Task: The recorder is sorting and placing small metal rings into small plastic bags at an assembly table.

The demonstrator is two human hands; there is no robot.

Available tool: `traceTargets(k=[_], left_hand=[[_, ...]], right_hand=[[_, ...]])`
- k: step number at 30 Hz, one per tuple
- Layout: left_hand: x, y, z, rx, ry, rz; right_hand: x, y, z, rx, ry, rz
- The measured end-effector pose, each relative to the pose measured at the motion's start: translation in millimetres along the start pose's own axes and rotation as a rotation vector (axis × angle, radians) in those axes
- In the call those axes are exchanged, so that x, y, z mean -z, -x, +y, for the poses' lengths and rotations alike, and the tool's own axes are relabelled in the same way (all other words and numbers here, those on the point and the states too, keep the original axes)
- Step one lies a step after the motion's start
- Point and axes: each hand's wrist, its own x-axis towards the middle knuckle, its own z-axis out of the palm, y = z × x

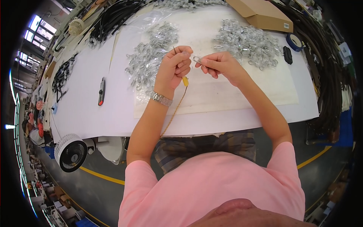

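My left hand (177, 66) is closed around a thin pointed tool, whose dark tip (174, 49) rises above my fingers. Its yellow end (185, 81) sticks out below my fist, tied to a braided cord (174, 112) that runs down past the table edge. Between the thumb and fingers of my right hand (221, 66) is a small silvery metal loop (197, 59), held close to my left fingertips. The two hands are slightly apart above the white table. Most of the tool's body is hidden by my left fingers.
Heaps of clear-wrapped metal pieces lie at left (155, 49) and right (247, 43). A utility knife (101, 91), blue tape roll (295, 42), black object (287, 55) and cardboard box (264, 17) rest on the table (121, 117). A fan (72, 153) stands at lower left; dark straps (327, 90) hang right.
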Motion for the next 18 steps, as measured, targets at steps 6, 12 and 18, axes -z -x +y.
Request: traceTargets(k=[6, 12, 18], left_hand=[[2, -6, 3, -0.031, -0.574, 0.163], [-19, 8, 15, -0.034, -0.642, -0.131], [-20, 9, 6, 0.043, -0.584, -0.166]], right_hand=[[-6, 3, 5, 0.457, 0.781, 0.368], [-2, -3, 17, 0.902, 1.162, 0.464], [-6, -2, 19, 0.948, 1.367, 0.521]])
